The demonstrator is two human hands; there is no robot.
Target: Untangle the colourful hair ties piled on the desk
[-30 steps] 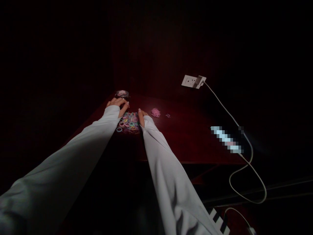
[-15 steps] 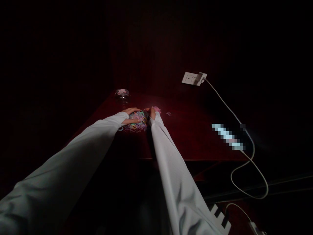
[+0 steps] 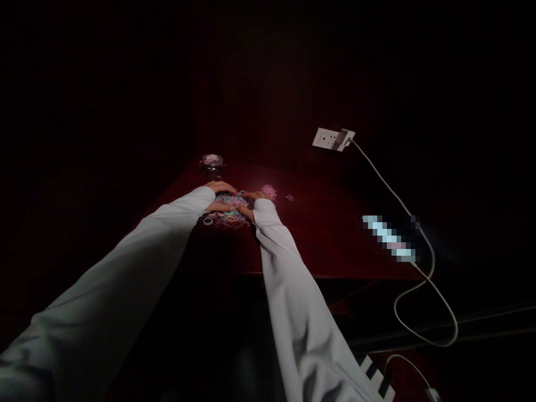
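Multicoloured ring-shaped bands [image 3: 231, 219] lie heaped near frame centre between the left hand [image 3: 218, 186] and right hand [image 3: 253, 196], both cupped and half spread around them.

band pile [image 3: 230, 219] partly hidden, bright object [image 3: 388, 239] pixelated

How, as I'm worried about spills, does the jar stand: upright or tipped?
Upright: the jar has its round top facing up, above its darker sides.
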